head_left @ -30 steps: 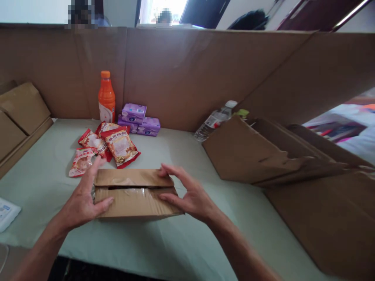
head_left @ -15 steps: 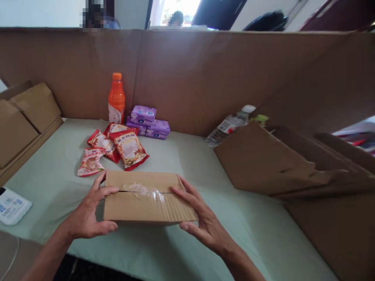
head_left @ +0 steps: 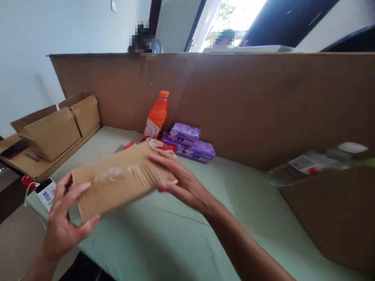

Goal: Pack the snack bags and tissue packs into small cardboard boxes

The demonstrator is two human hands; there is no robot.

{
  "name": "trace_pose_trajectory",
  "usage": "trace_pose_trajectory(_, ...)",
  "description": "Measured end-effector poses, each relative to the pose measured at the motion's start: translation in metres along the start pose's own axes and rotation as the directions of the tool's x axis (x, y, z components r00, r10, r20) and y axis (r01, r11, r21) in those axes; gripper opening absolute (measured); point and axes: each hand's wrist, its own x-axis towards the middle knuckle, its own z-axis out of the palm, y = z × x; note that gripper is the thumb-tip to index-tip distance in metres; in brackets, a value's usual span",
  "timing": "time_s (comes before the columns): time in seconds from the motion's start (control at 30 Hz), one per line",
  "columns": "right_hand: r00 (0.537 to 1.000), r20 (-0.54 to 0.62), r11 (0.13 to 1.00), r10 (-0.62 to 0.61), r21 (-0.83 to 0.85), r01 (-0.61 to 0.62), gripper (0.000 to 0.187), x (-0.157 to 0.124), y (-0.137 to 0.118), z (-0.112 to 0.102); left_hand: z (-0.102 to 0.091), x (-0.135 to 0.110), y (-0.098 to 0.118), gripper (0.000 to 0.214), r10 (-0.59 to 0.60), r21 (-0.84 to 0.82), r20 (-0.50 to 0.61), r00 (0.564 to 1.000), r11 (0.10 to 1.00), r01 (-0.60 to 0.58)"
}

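Note:
A taped cardboard box [head_left: 117, 183] is held between my two hands, tilted with its right end farther from me and raised above the table. My left hand [head_left: 66, 214] grips the left end, thumb below and fingers on top. Around the right end closes my right hand [head_left: 181, 183], fingers over the upper edge and thumb at the lower side. Behind the box, red snack packets [head_left: 158, 143] are mostly hidden. Close by stand an orange bottle [head_left: 157, 115] and a small stack of purple tissue packs [head_left: 190, 142].
Open cardboard boxes [head_left: 55, 132] stand at the left with a dark phone [head_left: 14, 149] beside them. A white device [head_left: 46, 193] lies at the table's left edge. On the right, a clear plastic bottle [head_left: 313, 166] leans on another carton [head_left: 328, 210]. A cardboard wall [head_left: 263, 101] runs behind.
The box has swung left and turned, its right end now farther away, covering most of the snack packets. The view has shifted left, showing more of the left-hand boxes.

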Motion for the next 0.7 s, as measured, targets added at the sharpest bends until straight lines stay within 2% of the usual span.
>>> trace_pose_trajectory(0.07, 0.999, 0.026, 0.996, -0.042, 0.075, 0.04, 0.059, 0.072, 0.013, 0.019, 0.006, 0.027, -0.018, 0.047, -0.037, 0.082, -0.163, 0.986, 0.995, 0.051)
trace_pose_trajectory(0.17, 0.997, 0.017, 0.992, 0.074, 0.099, -0.075, 0.057, 0.158, 0.032, 0.061, 0.036, 0.059, -0.049, 0.05, -0.186, 0.101, -0.306, 0.933, 0.969, 0.227)
trace_pose_trajectory(0.23, 0.989, -0.003, 0.984, 0.15, 0.099, -0.149, 0.058, 0.193, 0.043, 0.094, 0.062, 0.073, -0.071, 0.052, -0.285, 0.1, -0.341, 0.896, 0.937, 0.336)
trace_pose_trajectory(0.3, 0.977, -0.021, 0.972, 0.211, 0.107, -0.207, 0.058, 0.209, 0.052, 0.126, 0.088, 0.084, -0.092, 0.052, -0.345, 0.103, -0.364, 0.865, 0.908, 0.405)
trace_pose_trajectory(0.4, 0.963, -0.044, 0.957, 0.268, 0.13, -0.26, 0.058, 0.208, 0.062, 0.162, 0.119, 0.103, -0.121, 0.051, -0.403, 0.09, -0.385, 0.83, 0.879, 0.469)
trace_pose_trajectory(0.5, 0.962, -0.038, 0.954, 0.269, 0.15, -0.26, 0.052, 0.189, 0.067, 0.177, 0.139, 0.132, -0.146, 0.056, -0.443, 0.063, -0.382, 0.811, 0.863, 0.501)
trace_pose_trajectory(0.6, 0.973, 0.009, 0.96, 0.232, 0.161, -0.23, 0.046, 0.158, 0.063, 0.169, 0.148, 0.167, -0.166, 0.057, -0.468, 0.026, -0.324, 0.822, 0.864, 0.503)
trace_pose_trajectory(0.7, 0.979, 0.042, 0.966, 0.199, 0.161, -0.203, 0.041, 0.115, 0.054, 0.145, 0.151, 0.197, -0.176, 0.06, -0.461, -0.026, -0.222, 0.859, 0.884, 0.468)
